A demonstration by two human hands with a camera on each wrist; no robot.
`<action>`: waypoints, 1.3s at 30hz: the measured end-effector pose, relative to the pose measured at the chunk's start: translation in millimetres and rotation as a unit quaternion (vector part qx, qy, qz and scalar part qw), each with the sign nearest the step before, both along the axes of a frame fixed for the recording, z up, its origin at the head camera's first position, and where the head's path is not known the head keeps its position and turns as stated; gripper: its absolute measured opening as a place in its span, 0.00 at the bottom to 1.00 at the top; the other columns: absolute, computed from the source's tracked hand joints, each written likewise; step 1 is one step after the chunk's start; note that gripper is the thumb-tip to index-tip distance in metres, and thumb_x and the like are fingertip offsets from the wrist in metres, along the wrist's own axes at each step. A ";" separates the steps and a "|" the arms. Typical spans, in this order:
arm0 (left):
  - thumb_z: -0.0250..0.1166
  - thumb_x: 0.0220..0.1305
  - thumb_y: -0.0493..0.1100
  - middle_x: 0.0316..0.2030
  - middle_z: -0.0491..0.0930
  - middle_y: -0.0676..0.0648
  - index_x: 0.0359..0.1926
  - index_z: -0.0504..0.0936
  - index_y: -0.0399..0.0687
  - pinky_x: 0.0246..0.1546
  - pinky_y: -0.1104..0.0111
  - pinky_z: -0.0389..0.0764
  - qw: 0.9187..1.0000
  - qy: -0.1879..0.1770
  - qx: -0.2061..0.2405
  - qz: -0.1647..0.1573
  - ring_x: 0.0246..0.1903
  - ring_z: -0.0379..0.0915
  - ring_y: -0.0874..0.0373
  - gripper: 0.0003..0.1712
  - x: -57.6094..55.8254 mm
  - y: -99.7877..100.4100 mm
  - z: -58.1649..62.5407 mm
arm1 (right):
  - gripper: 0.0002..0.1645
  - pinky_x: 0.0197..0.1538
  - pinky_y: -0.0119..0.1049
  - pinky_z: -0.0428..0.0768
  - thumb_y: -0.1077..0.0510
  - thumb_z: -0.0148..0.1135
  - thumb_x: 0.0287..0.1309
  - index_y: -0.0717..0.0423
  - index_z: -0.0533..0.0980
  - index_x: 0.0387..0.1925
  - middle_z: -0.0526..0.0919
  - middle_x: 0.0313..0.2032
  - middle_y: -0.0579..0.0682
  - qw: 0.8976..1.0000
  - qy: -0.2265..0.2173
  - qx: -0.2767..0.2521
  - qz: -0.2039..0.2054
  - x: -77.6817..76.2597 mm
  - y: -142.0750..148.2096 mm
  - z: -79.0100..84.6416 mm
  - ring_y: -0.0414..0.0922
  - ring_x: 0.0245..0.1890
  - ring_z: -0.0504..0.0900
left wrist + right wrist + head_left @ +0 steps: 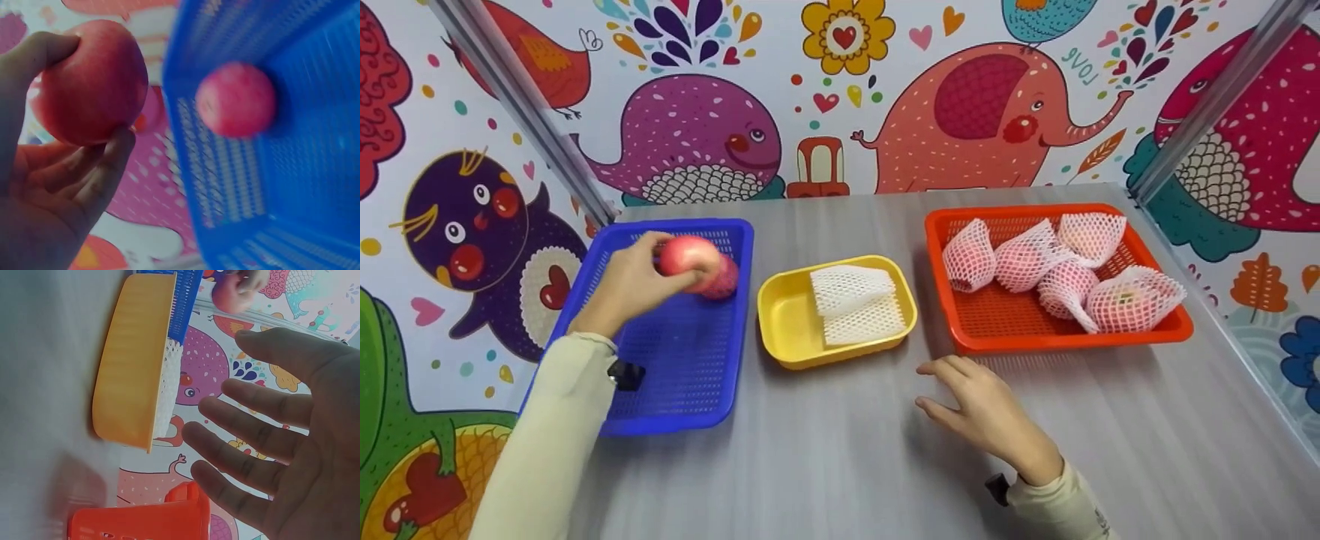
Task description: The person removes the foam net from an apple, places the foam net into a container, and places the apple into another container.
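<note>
The fingers of the left hand (631, 283) curl round a smooth, shiny, round red apple (684, 253), with the thumb on one side, and hold it up over the blue basket (679, 375). Inside that basket, which is plastic and full of tiny holes, sits another red apple (725, 281). The fingers of the right hand (990, 412) are spread wide and hold nothing, above the gray desk (825, 457). Between the two baskets is a smooth yellow box (789, 311) with round corners, and soft white foam nets (856, 300) lie in it. The red basket (997, 328) has holes too, and five pink fruits (1125, 300) sit in it, wrapped in stretchy nets. From the head, the two apples overlap, but the left wrist view shows a gap between them. Only the head view shows the wrapped fruits. The right wrist view shows the yellow box's plain outer side, with bumpy net peeking over its rim.
</note>
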State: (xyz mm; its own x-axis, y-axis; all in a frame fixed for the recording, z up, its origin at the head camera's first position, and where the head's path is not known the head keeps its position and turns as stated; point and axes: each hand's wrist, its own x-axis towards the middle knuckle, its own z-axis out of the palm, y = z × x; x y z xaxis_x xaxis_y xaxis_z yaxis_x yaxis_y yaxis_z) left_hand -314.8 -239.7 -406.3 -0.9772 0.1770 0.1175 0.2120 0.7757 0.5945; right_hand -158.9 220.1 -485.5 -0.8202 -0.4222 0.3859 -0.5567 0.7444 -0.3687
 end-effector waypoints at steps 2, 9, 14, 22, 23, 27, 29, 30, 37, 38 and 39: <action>0.74 0.56 0.61 0.51 0.78 0.27 0.63 0.69 0.29 0.49 0.45 0.77 1.000 -0.003 -0.001 0.021 0.48 0.77 0.37 0.48 -9.9 -10.0 -6.7 | 0.22 0.43 0.42 0.82 0.50 0.77 0.52 0.52 0.81 0.46 0.83 0.41 0.46 1.000 0.002 -0.002 0.001 1.0 0.7 -0.9 0.43 0.41 0.82; 0.72 0.57 0.60 0.50 0.76 0.27 0.60 0.68 0.24 0.49 0.46 0.75 0.994 -0.036 -0.008 0.106 0.48 0.74 0.35 0.47 -35.0 -33.8 -35.8 | 0.21 0.42 0.42 0.81 0.51 0.78 0.51 0.52 0.81 0.46 0.83 0.41 0.45 1.000 0.025 -0.003 0.015 2.5 3.4 -3.4 0.44 0.40 0.82; 0.68 0.58 0.60 0.42 0.76 0.28 0.52 0.71 0.21 0.43 0.46 0.75 0.986 -0.080 -0.057 0.137 0.40 0.72 0.37 0.43 -50.1 -37.3 -48.8 | 0.21 0.41 0.41 0.82 0.51 0.78 0.51 0.52 0.81 0.45 0.83 0.41 0.44 1.000 0.023 -0.006 0.018 2.6 3.0 -5.1 0.42 0.39 0.82; 0.64 0.60 0.61 0.48 0.74 0.23 0.55 0.70 0.18 0.51 0.45 0.73 0.974 -0.158 -0.075 0.141 0.45 0.70 0.35 0.45 -65.9 -36.7 -62.5 | 0.20 0.42 0.41 0.82 0.51 0.77 0.52 0.53 0.81 0.45 0.83 0.42 0.44 0.999 0.017 -0.017 0.022 3.8 3.5 -7.7 0.43 0.40 0.82; 0.63 0.61 0.60 0.49 0.73 0.24 0.54 0.71 0.18 0.51 0.45 0.73 0.974 -0.164 -0.074 0.139 0.45 0.70 0.36 0.44 -66.6 -36.7 -64.5 | 0.20 0.42 0.41 0.82 0.52 0.77 0.52 0.53 0.81 0.45 0.83 0.42 0.44 0.999 0.018 -0.017 0.023 4.0 3.8 -8.3 0.43 0.40 0.82; 0.63 0.63 0.58 0.48 0.73 0.24 0.53 0.72 0.18 0.51 0.45 0.72 0.974 -0.168 -0.066 0.137 0.44 0.69 0.36 0.41 -65.5 -36.8 -69.4 | 0.20 0.44 0.42 0.82 0.53 0.77 0.52 0.53 0.81 0.45 0.83 0.41 0.44 0.999 0.022 -0.023 0.031 3.8 3.4 -10.4 0.42 0.40 0.82; 0.64 0.62 0.58 0.47 0.73 0.25 0.52 0.72 0.19 0.50 0.45 0.72 0.975 -0.161 -0.062 0.140 0.43 0.69 0.36 0.40 -64.6 -36.3 -70.1 | 0.19 0.46 0.44 0.82 0.53 0.77 0.52 0.53 0.81 0.45 0.83 0.41 0.43 0.999 0.023 -0.026 0.035 3.9 2.9 -11.2 0.42 0.40 0.82; 0.65 0.62 0.58 0.47 0.74 0.25 0.52 0.72 0.19 0.49 0.45 0.72 0.976 -0.157 -0.060 0.142 0.43 0.69 0.36 0.41 -64.1 -35.4 -69.8 | 0.19 0.46 0.44 0.82 0.53 0.77 0.52 0.53 0.81 0.45 0.83 0.42 0.43 0.999 0.023 -0.028 0.037 4.0 2.6 -11.6 0.42 0.40 0.82; 0.66 0.60 0.58 0.44 0.75 0.25 0.50 0.73 0.20 0.46 0.43 0.74 0.977 -0.131 -0.077 0.147 0.42 0.71 0.35 0.40 -58.5 -30.1 -63.6 | 0.20 0.42 0.40 0.82 0.53 0.78 0.51 0.52 0.81 0.45 0.82 0.42 0.43 0.999 0.018 -0.025 0.038 5.7 1.4 -13.6 0.42 0.41 0.81; 0.66 0.59 0.57 0.43 0.75 0.25 0.50 0.73 0.20 0.46 0.43 0.74 0.978 -0.127 -0.080 0.148 0.41 0.72 0.35 0.40 -57.0 -29.1 -61.9 | 0.20 0.42 0.40 0.82 0.53 0.78 0.51 0.52 0.81 0.45 0.82 0.42 0.42 0.999 0.016 -0.024 0.037 5.9 1.4 -14.0 0.41 0.41 0.81; 0.66 0.59 0.57 0.43 0.76 0.24 0.50 0.73 0.19 0.46 0.42 0.74 0.978 -0.122 -0.081 0.148 0.41 0.72 0.34 0.40 -55.2 -27.9 -59.8 | 0.20 0.42 0.39 0.82 0.54 0.78 0.51 0.52 0.81 0.45 0.82 0.42 0.43 0.999 0.015 -0.023 0.037 6.1 1.3 -14.2 0.41 0.41 0.81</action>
State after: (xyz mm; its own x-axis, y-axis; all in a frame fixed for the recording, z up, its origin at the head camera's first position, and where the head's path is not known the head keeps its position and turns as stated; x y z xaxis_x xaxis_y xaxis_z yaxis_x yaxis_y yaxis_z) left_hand -370.0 -267.6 -466.1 -0.9839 -0.1202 -0.1321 -0.1685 0.8702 0.4631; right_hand -152.8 221.4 -499.8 -0.7753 -0.4622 0.4304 -0.6207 0.6836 -0.3839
